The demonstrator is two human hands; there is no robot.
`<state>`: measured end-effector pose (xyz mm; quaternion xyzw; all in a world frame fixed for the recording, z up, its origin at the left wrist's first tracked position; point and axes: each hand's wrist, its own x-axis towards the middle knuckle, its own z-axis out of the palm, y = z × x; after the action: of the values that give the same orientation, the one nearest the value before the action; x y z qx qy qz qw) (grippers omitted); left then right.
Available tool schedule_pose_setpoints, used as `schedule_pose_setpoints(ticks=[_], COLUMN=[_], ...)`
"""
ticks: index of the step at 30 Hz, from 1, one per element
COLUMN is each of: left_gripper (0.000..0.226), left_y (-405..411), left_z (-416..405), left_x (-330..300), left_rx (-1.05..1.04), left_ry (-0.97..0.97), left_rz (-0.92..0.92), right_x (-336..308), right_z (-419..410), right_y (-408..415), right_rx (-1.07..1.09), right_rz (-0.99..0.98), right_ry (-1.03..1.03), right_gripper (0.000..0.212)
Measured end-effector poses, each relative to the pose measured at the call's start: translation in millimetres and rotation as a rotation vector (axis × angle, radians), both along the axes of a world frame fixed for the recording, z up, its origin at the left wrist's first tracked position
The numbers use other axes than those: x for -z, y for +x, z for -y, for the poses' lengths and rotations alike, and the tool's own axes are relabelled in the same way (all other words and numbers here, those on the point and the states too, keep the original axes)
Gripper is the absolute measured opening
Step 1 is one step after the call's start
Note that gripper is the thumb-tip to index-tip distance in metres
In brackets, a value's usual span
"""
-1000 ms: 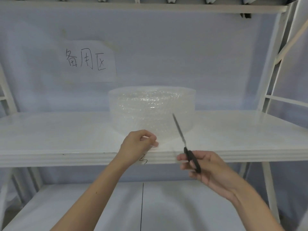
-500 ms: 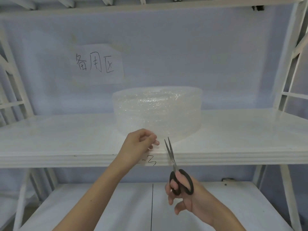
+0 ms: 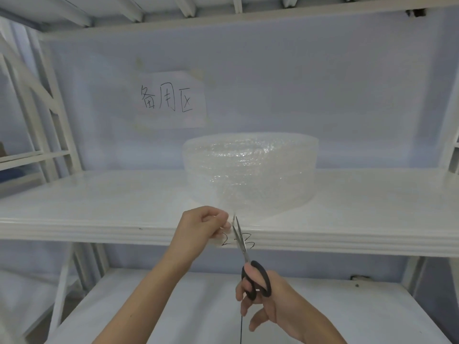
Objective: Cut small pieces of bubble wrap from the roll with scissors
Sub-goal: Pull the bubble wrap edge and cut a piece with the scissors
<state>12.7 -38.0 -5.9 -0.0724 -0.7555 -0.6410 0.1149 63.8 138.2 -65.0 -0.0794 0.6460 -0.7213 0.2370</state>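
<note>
At the shelf [image 3: 124,227] edge, the left hand [image 3: 201,227] pinches the bubble wrap [image 3: 250,175] flap, and just right the right hand [image 3: 270,299] holds nearly closed scissors [image 3: 244,254] pointing up.

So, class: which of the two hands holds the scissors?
The right hand, lower down, its fingers through the black loops of the scissors. The left hand pinches the bubble wrap instead.

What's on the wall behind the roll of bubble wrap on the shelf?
Behind the bubble wrap roll, a taped paper sign with handwritten characters hangs on the pale wall, above and left of it. The wall directly behind the roll only shows blurred through the wrap.
</note>
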Motion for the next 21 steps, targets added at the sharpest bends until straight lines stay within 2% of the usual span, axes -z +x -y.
schedule_pose_setpoints(ticks=[9, 15, 21], left_gripper=[0.017, 0.013, 0.01], left_y=[5, 7, 11], left_z=[9, 8, 7], left_x=[2, 0, 0], left_rx=[0.071, 0.081, 0.076], left_ry=[0.064, 0.063, 0.062], left_rz=[0.062, 0.043, 0.026], right_x=[-9, -13, -14], right_z=[12, 12, 11], right_y=[-13, -19, -19], right_rx=[-0.035, -0.056, -0.017], right_rz=[-0.061, -0.101, -0.194], right_ry=[-0.065, -0.073, -0.043], right_gripper=[0.045, 0.047, 0.039])
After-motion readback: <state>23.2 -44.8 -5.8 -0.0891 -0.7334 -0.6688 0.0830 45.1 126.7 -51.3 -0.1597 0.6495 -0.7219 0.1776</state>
